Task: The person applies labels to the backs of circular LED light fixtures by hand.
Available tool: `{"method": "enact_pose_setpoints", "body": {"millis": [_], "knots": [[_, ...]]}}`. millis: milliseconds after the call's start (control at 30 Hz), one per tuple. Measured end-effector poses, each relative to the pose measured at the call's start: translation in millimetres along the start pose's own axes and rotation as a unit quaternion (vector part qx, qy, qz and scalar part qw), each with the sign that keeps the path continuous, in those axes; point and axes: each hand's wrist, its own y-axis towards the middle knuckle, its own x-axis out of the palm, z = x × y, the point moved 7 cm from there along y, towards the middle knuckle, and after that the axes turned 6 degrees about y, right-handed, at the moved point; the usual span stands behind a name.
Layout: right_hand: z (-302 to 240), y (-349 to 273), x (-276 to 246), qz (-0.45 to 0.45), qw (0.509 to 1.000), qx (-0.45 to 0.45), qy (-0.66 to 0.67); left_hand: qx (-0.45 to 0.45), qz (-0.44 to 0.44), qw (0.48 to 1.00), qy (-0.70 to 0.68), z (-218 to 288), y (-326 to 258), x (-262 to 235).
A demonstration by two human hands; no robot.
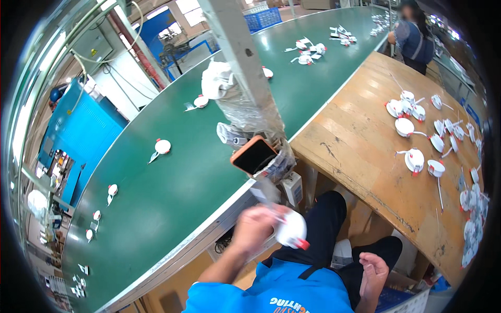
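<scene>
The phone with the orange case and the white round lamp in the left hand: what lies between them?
In the head view, between the phone and the white round lamp in the left hand hangs a small white box, beside blurred paper.

Conveyor belt point(172, 177) runs left, wooden table point(360, 151) right, post point(245, 68) at the belt's near edge between them. Phone point(254, 155) propped against the post's base. Round fittings point(417, 141) cluster along the table's right edge; single fittings point(162, 146) lie spaced along the belt
</scene>
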Motion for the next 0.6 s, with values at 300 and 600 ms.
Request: {"method": "enact_pose_setpoints", "body": {"millis": [300,600], "knots": [[-1.5,-11.8,4.1,0.007,0.999,-0.006,-0.040,0.081,0.448,0.890,0.037,3.2,-3.2,-228.0],[14.6,-5.9,-5.7,-0.016,0.994,0.068,-0.089,0.160,-0.100,0.947,0.259,-61.3,5.7,67.4]]}}
